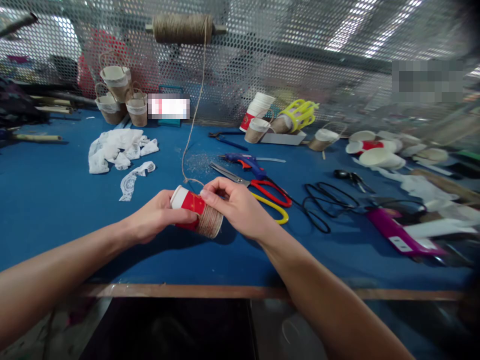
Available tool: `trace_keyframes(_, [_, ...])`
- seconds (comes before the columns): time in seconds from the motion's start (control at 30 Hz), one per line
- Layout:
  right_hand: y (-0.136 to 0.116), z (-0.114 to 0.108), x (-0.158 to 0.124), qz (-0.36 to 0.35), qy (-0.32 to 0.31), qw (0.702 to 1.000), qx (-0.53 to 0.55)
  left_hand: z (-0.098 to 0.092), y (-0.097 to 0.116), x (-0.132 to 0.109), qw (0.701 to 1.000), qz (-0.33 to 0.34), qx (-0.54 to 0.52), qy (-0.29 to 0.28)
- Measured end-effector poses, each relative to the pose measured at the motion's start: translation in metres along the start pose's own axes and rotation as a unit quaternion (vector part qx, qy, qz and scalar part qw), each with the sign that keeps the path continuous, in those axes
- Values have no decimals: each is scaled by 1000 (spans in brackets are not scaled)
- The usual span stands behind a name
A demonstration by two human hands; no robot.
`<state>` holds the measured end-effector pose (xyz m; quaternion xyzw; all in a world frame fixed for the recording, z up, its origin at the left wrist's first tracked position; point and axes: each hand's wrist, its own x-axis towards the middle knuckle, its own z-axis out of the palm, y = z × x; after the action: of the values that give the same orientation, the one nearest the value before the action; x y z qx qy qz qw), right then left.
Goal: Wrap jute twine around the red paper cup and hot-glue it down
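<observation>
My left hand (155, 217) grips a red and white paper cup (187, 202), tilted on its side above the blue table. Twine is wound in close rows around the cup's base end, on the right. My right hand (234, 202) pinches the twine (194, 181) against the cup with thumb and fingers. From there the strand runs slack to the table and up to a large twine spool (182, 28) on a rod at the back. Scissors (270, 192) with red and yellow handles lie just beyond my right hand, near a blue glue gun (245, 162).
White lace (116, 147) lies at left, behind it several twine-wrapped cups (116, 82) with handles. Stacked paper cups (257, 110) and pliers (228, 139) are at the back. Right of me are a black cable (318, 200), keys (354, 180), a purple power strip (405, 232) and loose cups.
</observation>
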<state>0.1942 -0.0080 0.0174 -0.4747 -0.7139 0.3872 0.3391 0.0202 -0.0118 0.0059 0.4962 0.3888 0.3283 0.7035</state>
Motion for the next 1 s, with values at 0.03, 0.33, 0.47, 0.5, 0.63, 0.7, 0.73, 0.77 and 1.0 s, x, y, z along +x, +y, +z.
trace_keyframes(0.03, [1,0,0,2,0,1000,-1,0,0,0,1000,-2,-9,-5])
trace_keyframes(0.33, [4,2,3,6,9,1000,-3,2,3,1,999,-13,-35,-34])
trace_keyframes(0.47, [3,3,3,-3,16,1000,12,2,3,1,1000,-4,-9,-30])
trace_keyframes(0.5, [2,3,3,-7,18,1000,14,2,3,0,1000,4,0,-31])
trace_keyframes(0.63, [0,4,1,-15,24,999,17,0,1,-1,999,31,37,-21])
trace_keyframes(0.7, [0,4,1,-14,26,999,24,0,1,-2,998,39,53,-1])
trace_keyframes(0.73, [-1,4,1,-13,27,999,31,0,1,-2,997,45,58,6])
trace_keyframes(0.77, [-1,3,1,-12,29,999,39,0,0,-3,997,51,62,11])
trace_keyframes(1.0, [-6,-9,-1,-7,12,998,55,-5,-4,-1,991,106,60,59])
